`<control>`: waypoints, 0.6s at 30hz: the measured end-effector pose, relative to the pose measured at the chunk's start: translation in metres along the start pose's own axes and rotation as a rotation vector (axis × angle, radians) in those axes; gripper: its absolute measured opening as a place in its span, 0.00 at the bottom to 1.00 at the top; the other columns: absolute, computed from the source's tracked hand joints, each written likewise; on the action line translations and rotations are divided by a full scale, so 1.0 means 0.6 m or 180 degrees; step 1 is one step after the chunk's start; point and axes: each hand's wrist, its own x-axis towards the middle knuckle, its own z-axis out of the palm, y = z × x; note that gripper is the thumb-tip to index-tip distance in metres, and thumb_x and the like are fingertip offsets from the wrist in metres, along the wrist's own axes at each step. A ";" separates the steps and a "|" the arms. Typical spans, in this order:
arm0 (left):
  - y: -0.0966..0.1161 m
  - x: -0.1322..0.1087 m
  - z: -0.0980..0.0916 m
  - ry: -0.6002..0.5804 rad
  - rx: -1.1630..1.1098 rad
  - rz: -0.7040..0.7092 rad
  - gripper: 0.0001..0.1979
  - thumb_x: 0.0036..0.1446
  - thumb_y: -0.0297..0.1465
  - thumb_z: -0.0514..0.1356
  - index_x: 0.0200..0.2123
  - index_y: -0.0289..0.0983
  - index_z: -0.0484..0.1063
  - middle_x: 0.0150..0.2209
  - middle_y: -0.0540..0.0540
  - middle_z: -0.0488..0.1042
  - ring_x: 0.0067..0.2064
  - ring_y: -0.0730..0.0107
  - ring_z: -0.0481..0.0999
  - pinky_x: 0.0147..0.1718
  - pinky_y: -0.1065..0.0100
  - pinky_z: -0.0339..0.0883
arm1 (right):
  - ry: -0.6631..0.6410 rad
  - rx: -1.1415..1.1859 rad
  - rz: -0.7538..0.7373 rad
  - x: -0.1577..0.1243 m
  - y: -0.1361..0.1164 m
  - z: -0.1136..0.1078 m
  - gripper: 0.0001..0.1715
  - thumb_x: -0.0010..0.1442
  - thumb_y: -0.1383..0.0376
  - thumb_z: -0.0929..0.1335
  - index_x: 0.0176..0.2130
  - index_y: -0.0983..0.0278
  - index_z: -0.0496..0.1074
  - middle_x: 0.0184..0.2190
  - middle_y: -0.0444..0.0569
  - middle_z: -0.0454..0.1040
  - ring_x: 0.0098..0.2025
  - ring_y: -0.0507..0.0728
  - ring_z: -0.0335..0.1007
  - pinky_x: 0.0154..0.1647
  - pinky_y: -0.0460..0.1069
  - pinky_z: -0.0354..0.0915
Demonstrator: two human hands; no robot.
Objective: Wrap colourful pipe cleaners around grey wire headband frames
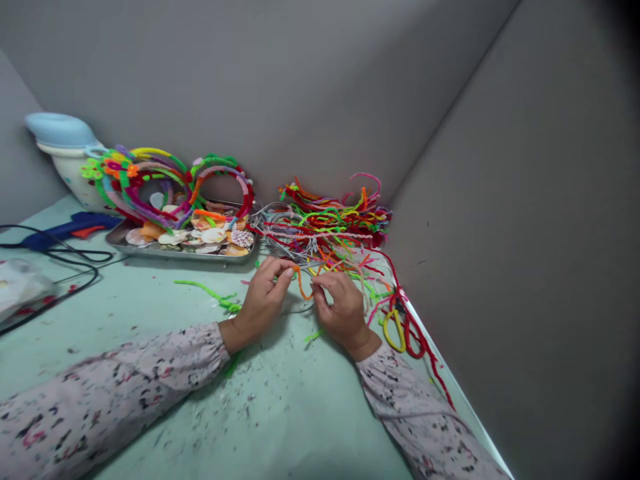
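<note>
Grey walls rise behind the back edge and beside the right edge of the pale green surface I watch from afar. Nearer the right edge than the left, I see an orange fuzzy stem bending between the two hands, raised just in front of the tangled pile of coloured stems toward the back right corner. The left hand has its grip pinching the orange fuzzy stem between thumb and finger. The right hand has thumb and fingertips drawn close at its other side; I cannot tell whether that grip pinches it. Along the back edge, left of the pile, a metal tray carries shells and wrapped hoops.
</note>
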 end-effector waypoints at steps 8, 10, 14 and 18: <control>0.011 -0.011 0.003 -0.0445 0.0023 0.0290 0.09 0.64 0.31 0.52 0.38 0.38 0.72 0.36 0.47 0.70 0.42 0.66 0.69 0.45 0.64 0.62 | 0.0255 -0.0651 -0.0183 0.001 0.002 -0.005 0.07 0.60 0.66 0.69 0.41 0.59 0.72 0.37 0.50 0.73 0.40 0.58 0.68 0.42 0.54 0.64; 0.012 -0.011 0.004 -0.0476 0.0036 0.0323 0.09 0.64 0.31 0.52 0.38 0.38 0.72 0.36 0.47 0.70 0.41 0.66 0.69 0.44 0.64 0.62 | 0.0220 -0.0642 -0.0230 0.001 0.002 -0.004 0.08 0.59 0.66 0.69 0.42 0.60 0.72 0.37 0.50 0.73 0.41 0.58 0.68 0.43 0.54 0.63; 0.011 -0.010 0.004 -0.0451 0.0062 0.0330 0.09 0.64 0.31 0.52 0.38 0.37 0.72 0.35 0.47 0.70 0.41 0.66 0.69 0.44 0.63 0.62 | 0.0135 -0.0566 -0.0227 0.000 0.005 -0.003 0.10 0.60 0.65 0.68 0.44 0.60 0.72 0.37 0.50 0.73 0.41 0.58 0.67 0.43 0.54 0.63; 0.008 -0.010 0.005 -0.0444 0.0104 0.0336 0.09 0.64 0.31 0.52 0.38 0.38 0.72 0.35 0.47 0.70 0.41 0.65 0.69 0.44 0.63 0.62 | 0.0078 -0.0451 -0.0119 -0.001 0.006 -0.003 0.10 0.60 0.65 0.67 0.44 0.59 0.73 0.37 0.50 0.73 0.41 0.58 0.67 0.43 0.55 0.63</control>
